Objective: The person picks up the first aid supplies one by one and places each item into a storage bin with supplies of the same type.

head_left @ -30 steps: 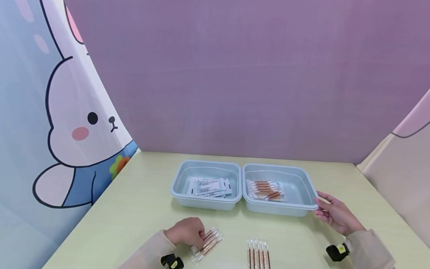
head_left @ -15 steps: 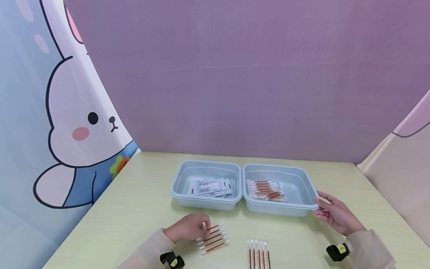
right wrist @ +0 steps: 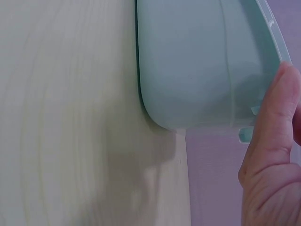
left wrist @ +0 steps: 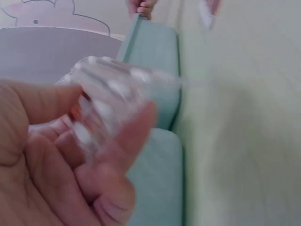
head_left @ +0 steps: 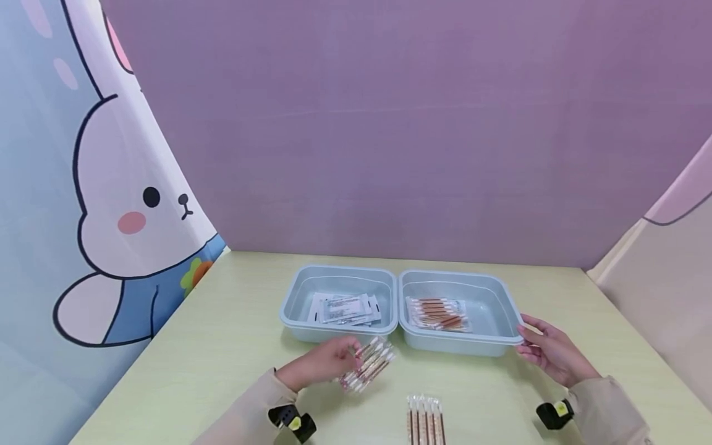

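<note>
My left hand [head_left: 328, 360] pinches a clear packet of cotton swabs [head_left: 368, 364] with white tips and brown sticks, held up in front of the two plastic bins. In the left wrist view the swab packet [left wrist: 113, 89] sits between thumb and fingers, slightly blurred. My right hand [head_left: 556, 351] grips the front right corner of the right light-blue bin [head_left: 456, 347]; the right wrist view shows the thumb [right wrist: 284, 94] over its rim. Inside that bin lie several swab packets [head_left: 439, 314] at the left. A second swab packet [head_left: 425, 421] lies flat on the table near the front edge of view.
The left light-blue bin [head_left: 339, 334] stands against the right one and holds several flat white printed sachets [head_left: 346, 308]. Behind the pale yellow table [head_left: 222, 346] rises a purple backdrop [head_left: 389, 136], with a rabbit-print cloth [head_left: 133, 222] at the left.
My left hand has lifted the swab packet off the table and carried it forward and right, toward the bins. My right hand keeps its grip on the right bin's corner.
</note>
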`<act>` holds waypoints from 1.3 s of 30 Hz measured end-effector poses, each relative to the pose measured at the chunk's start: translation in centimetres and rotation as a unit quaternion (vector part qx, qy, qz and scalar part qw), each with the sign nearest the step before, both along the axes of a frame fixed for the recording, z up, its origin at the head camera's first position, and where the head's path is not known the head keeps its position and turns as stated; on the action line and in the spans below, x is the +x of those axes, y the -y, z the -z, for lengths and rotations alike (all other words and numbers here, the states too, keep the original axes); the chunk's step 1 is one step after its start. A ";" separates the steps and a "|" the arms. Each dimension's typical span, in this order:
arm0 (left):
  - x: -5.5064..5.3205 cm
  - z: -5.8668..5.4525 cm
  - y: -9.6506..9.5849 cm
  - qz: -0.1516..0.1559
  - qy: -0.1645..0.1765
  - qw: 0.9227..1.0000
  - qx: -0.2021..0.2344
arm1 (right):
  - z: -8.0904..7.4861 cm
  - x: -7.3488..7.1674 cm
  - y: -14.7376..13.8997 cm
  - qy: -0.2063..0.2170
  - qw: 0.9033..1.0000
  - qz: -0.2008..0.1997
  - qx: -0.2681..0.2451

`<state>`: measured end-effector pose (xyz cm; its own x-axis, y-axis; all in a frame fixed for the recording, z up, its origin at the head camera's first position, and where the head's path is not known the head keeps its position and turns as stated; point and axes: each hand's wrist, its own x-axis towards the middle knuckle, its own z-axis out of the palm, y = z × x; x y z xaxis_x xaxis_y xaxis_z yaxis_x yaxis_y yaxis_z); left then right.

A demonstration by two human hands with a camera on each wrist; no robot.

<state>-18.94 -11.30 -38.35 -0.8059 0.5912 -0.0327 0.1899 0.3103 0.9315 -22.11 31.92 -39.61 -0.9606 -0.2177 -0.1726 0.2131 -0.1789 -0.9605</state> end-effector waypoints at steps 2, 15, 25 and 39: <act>-0.4 -0.2 -0.3 0.017 -0.001 1.000 0.016 | 0.1 -0.1 0.1 0.001 1.000 0.002 0.001; -2.8 -1.8 -4.2 -0.056 0.063 0.993 0.079 | 0.2 0.3 0.7 0.013 1.000 0.019 0.013; -5.0 -2.9 -6.1 -0.136 0.098 0.980 0.104 | -0.1 0.2 0.8 0.014 1.000 0.021 0.018; -7.0 -3.5 -7.7 -0.169 0.147 0.967 0.119 | -0.4 0.3 0.6 0.017 0.999 0.026 0.022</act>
